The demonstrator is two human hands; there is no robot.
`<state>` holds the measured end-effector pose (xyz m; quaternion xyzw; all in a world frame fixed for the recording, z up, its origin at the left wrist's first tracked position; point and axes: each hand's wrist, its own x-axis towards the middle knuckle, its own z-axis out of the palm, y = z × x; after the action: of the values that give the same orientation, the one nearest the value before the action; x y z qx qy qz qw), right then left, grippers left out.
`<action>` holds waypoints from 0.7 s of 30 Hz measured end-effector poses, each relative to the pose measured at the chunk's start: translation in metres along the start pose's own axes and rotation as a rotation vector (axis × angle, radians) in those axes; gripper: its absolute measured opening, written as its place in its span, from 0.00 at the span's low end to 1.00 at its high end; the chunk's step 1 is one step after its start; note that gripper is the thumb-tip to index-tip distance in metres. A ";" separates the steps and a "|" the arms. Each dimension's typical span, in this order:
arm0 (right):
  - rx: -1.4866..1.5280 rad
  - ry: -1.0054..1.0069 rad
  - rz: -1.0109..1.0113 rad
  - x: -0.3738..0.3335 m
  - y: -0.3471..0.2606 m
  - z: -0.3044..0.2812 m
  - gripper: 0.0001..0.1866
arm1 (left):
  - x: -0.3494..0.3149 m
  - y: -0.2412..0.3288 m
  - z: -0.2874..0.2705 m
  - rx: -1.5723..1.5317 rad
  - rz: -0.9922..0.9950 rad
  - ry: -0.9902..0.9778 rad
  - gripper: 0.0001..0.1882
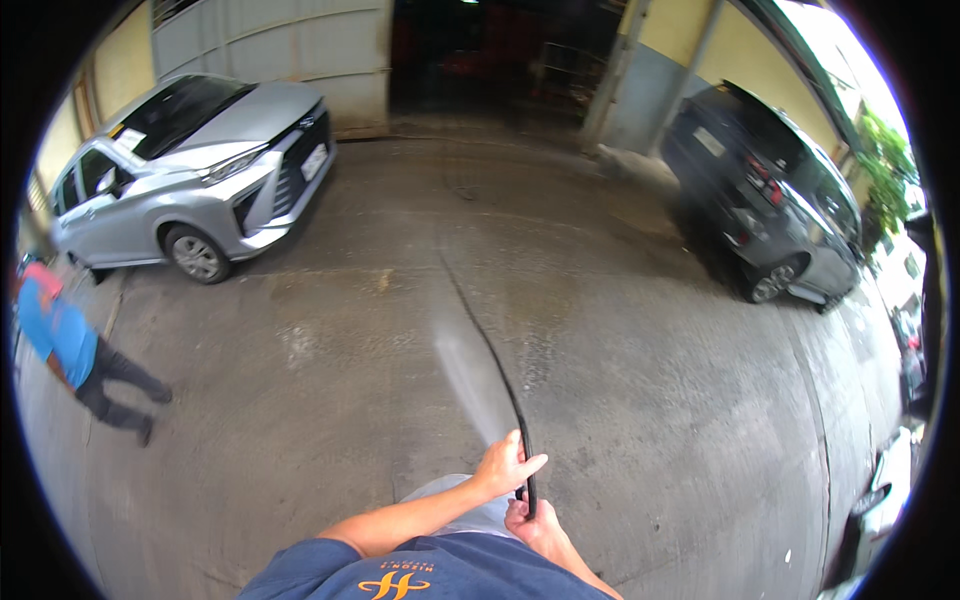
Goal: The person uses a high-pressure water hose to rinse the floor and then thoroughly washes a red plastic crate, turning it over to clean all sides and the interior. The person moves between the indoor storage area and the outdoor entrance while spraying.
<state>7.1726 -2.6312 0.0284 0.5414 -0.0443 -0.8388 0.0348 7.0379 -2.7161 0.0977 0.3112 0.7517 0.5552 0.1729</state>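
Note:
A black hose (492, 352) runs over the concrete from near the doorway up to my hands. My left hand (505, 467) is closed at the hose, its thumb lying across it. Lower and slightly right, my right hand (537, 522) is closed around the thicker part of the hose by my waist. A white fan of water spray (462, 378) shoots forward from beside my left hand onto the ground. The nozzle it comes from is hidden behind that hand.
A silver car (215, 165) stands at the left, a dark grey car (765, 185) at the right. A person in a blue shirt (62, 325) is at the far left. Ahead, a dark doorway (500, 70) opens beside a grey metal gate (275, 60). Wet patches mark the concrete (660, 400).

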 end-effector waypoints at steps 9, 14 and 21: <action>-0.017 0.206 -0.249 -0.145 -0.032 -0.178 0.10 | 0.009 -0.076 0.041 0.661 0.430 -0.387 0.38; -0.145 0.386 -0.682 -0.248 -0.053 -0.195 0.12 | 0.024 -0.111 0.105 0.684 0.353 -0.971 0.15; -0.052 0.300 -0.892 -0.258 -0.186 -0.179 0.12 | -0.013 -0.120 0.091 0.453 0.277 -0.654 0.21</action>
<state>7.4398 -2.4257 0.1684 0.6217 0.2190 -0.6853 -0.3096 7.0698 -2.6818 -0.0458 0.5994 0.7113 0.2657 0.2534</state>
